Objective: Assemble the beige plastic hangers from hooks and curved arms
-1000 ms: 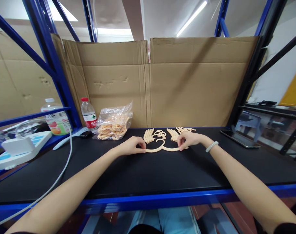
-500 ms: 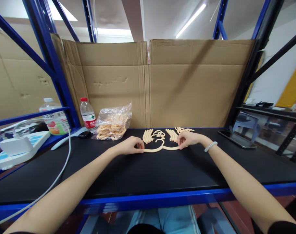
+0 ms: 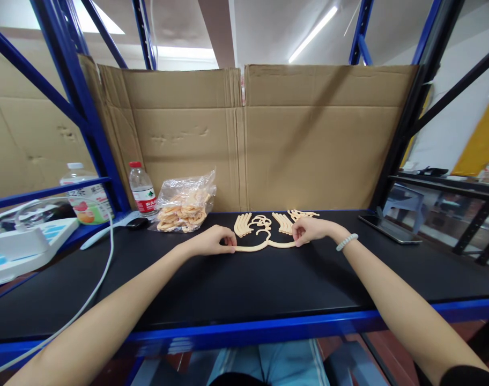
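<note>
A cream hanger (image 3: pixel 252 248) with its hook pointing to the back lies on the black tabletop (image 3: pixel 244 289). My left hand (image 3: pixel 217 240) pinches the hanger's left end, and my right hand (image 3: pixel 308 230) pinches its right end. Just behind it are a left row of curved cream pieces (image 3: pixel 243 224), a small pile of cream hooks (image 3: pixel 261 221) and a right row of curved pieces (image 3: pixel 282 223). More cream pieces (image 3: pixel 299 214) lie behind my right hand, which partly covers that area.
A clear plastic bag of cream pieces (image 3: pixel 186 209) and a red-capped bottle (image 3: pixel 142 190) stand at the back left. A phone (image 3: pixel 389 229) lies at the right. A white cable (image 3: pixel 110 252) crosses the left side. Cardboard (image 3: pixel 325 145) walls the back.
The whole view has shifted very slightly. Both hands keep their pinch on the hanger, with no clear movement against the table.
</note>
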Motion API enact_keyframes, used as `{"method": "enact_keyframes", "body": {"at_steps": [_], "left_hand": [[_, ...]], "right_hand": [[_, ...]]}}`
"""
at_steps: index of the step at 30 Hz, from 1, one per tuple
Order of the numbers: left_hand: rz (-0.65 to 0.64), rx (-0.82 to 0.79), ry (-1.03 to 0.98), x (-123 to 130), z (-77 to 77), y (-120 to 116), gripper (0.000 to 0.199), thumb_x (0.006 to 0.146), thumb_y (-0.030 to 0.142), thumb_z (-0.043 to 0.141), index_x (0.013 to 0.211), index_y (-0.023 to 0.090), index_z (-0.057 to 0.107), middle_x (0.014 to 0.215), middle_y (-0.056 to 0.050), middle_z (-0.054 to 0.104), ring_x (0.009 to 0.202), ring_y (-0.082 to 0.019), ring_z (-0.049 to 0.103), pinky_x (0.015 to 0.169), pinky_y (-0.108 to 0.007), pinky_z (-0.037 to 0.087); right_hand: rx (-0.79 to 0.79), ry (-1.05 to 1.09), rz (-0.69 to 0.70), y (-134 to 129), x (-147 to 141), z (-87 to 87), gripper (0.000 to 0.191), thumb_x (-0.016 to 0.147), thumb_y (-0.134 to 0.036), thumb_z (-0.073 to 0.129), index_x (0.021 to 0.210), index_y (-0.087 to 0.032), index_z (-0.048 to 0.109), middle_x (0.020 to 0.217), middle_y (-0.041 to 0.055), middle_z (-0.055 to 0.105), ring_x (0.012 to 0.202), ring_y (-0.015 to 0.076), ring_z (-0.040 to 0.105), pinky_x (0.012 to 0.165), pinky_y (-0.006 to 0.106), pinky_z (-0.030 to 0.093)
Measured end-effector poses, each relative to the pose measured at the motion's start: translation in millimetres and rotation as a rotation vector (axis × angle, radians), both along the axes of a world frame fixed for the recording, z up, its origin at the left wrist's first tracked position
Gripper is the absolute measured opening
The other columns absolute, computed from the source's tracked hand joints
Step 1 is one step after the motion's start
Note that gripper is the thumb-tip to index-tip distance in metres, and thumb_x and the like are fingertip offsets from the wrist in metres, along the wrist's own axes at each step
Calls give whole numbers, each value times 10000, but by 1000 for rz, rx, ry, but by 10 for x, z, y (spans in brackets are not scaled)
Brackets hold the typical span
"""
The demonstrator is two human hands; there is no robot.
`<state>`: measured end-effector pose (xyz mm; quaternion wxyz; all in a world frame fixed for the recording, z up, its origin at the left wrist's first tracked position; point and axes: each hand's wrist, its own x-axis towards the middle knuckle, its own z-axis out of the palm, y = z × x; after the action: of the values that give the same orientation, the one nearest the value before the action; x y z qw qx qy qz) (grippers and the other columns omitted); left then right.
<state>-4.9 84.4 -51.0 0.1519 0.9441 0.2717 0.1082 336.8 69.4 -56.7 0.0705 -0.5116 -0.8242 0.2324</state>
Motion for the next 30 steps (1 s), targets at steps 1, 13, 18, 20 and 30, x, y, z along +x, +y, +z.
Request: {"method": "enact_keyframes", "body": {"at_steps": [1, 13, 18, 20, 30], "left_hand": [[1, -1, 4, -3, 0, 4, 170, 783, 304, 628, 811, 142, 674, 792, -38, 657, 727, -145, 606, 679, -225, 452], [7, -12, 34, -13, 24, 1, 155, 782, 281, 627, 829, 144, 682, 802, -36, 666, 741, -144, 608, 688, -222, 453], [3, -17, 32, -23, 23, 16, 140, 777, 266, 630, 827, 146, 683, 800, -33, 667, 746, -144, 611, 692, -220, 455], [4, -19, 34, -25, 26, 16, 138, 776, 265, 631, 825, 147, 681, 798, -33, 668, 745, -144, 611, 690, -220, 455], [-10, -41, 30, -35, 31, 23, 123, 763, 242, 637, 827, 145, 677, 801, -36, 673, 745, -145, 619, 692, -215, 465]], "right_hand": [[-2, -8, -1, -4, 0, 6, 136, 616, -249, 712, 697, -151, 663, 640, 18, 649, 626, 162, 589, 569, 245, 419], [-39, -20, 11, -48, 1, 62, 105, 613, -211, 694, 693, -148, 667, 656, 26, 662, 644, 167, 598, 598, 254, 435], [-95, 30, 19, -54, 19, 61, 149, 598, -262, 698, 694, -153, 665, 645, 22, 652, 624, 163, 589, 596, 260, 440], [-103, 39, 20, -56, 27, 62, 166, 591, -279, 700, 693, -153, 666, 649, 23, 652, 626, 163, 588, 596, 260, 441], [-97, 15, 29, -4, 61, 35, 177, 578, -294, 697, 696, -164, 674, 652, 17, 654, 624, 161, 583, 582, 252, 440]]}}
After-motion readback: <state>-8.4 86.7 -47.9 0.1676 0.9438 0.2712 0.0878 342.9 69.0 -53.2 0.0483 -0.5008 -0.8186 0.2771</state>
